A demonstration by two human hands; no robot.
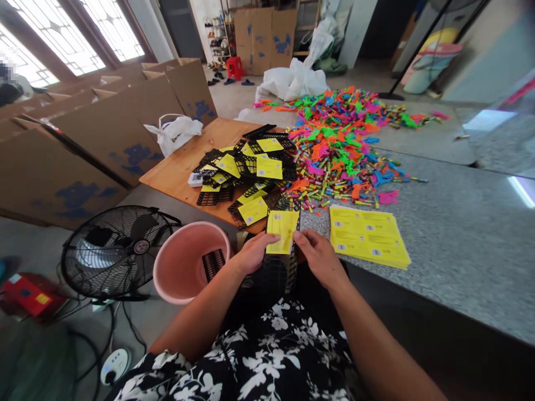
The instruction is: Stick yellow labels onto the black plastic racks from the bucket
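Observation:
Between my hands, above my lap, is a yellow printed card [279, 225] lying against a black plastic grid tray [278, 272]. My left hand [256, 252] grips its left side, the thumb on the card's face. At the right edge, my right hand [315, 253] pinches the card and tray with thumb and fingers; the fingers beneath are hidden. Just beyond lies a heap of black grid trays [246, 161] mixed with yellow cards. A stack of yellow printed sheets [370, 236] rests on the grey stone surface to the right.
A large pile of colourful plastic toy pieces [343, 156] spreads over the grey table [455, 223]. The wooden board [175, 175] bears the trays. To my left stand a pink bucket [175, 267] with a black tray inside, a floor fan [121, 250] and cardboard boxes [121, 122].

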